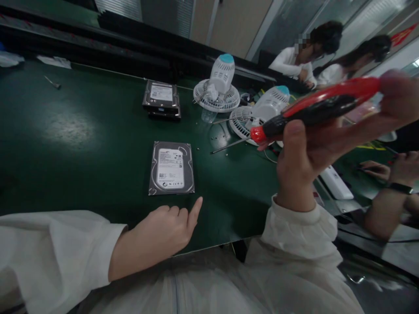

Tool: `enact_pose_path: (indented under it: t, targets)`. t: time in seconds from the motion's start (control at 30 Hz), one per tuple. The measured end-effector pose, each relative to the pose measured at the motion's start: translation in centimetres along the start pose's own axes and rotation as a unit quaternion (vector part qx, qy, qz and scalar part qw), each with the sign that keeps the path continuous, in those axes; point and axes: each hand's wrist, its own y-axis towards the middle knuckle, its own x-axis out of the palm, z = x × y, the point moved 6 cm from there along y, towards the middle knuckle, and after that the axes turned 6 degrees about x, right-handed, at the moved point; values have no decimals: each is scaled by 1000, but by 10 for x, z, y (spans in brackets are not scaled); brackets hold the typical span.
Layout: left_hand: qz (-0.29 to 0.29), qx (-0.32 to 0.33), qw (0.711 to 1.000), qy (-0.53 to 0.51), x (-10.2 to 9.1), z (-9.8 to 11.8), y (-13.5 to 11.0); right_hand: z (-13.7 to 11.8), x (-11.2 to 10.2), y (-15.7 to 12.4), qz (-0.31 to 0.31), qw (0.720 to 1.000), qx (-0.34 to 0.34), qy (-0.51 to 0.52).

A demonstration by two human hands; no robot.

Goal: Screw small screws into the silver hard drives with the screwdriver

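A red and black screwdriver (319, 107) is in my right hand (301, 152), raised above the bench on the right. Its thin shaft slants down to the left, with the tip over the bench. My left hand (166, 229) lies near the front edge, its back up and one digit pointing away. The other fingers curl under, so whatever they might hold is hidden. Just beyond that hand, a hard drive (172, 169) lies flat, its white label facing up. Several tiny screws (198, 148) are scattered to the right of the drive.
Stacked hard drives (161, 98) sit farther back on the green bench (108, 174). Two white fans (218, 83) (262, 111) stand to their right, with a clear plastic cup (208, 114) close by. Other people (291, 65) work across the bench, and a co-worker's arm (389, 196) is at right.
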Motion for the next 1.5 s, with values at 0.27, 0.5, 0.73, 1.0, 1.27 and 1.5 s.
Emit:
enact_pose_path:
  t: [0.27, 0.5, 0.73, 1.0, 1.27, 1.5]
  targets:
    - [-6, -66, 998, -19, -1, -12, 1, -27, 35, -6, -13, 997, 11, 71]
    - [-1, -62, 998, -29, -3, -12, 3, -28, 42, -27, -115, 991, 41, 58]
    - [-9, -60, 998, -32, -2, -14, 4, -26, 50, -33, -183, 982, 45, 11]
    - [-3, -69, 997, -31, -2, -14, 5, -27, 50, -35, -180, 982, 34, 55]
    - [-14, -64, 997, -31, -2, -14, 4, -28, 54, -35, -185, 980, 38, 57]
    - [-7, -67, 997, -36, -3, -14, 3, -34, 50, -29, -198, 975, 37, 89]
